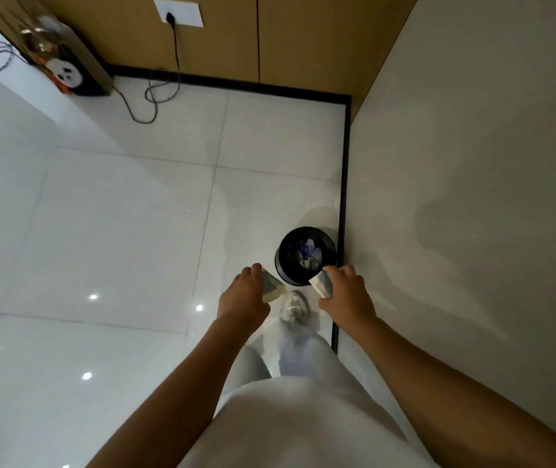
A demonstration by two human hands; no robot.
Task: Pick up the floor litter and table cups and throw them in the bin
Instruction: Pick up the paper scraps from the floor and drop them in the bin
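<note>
Down by the wall, a black bin (306, 255) stands on the tiled floor (117, 214) with crumpled litter (310, 253) already inside. Both arms reach toward it. Left hand (243, 295) is wrapped round a paper cup (273, 286), right hand (345, 288) grips another cup (322, 283), both just short of the rim, cups tipped sideways. One sneaker (294, 307) shows between them.

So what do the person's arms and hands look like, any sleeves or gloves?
Both arms are bare along all that shows, with no sleeves in view. The left hand and right hand wear no gloves, and no watch, ring or band shows. The top and trousers are light-coloured.
</note>
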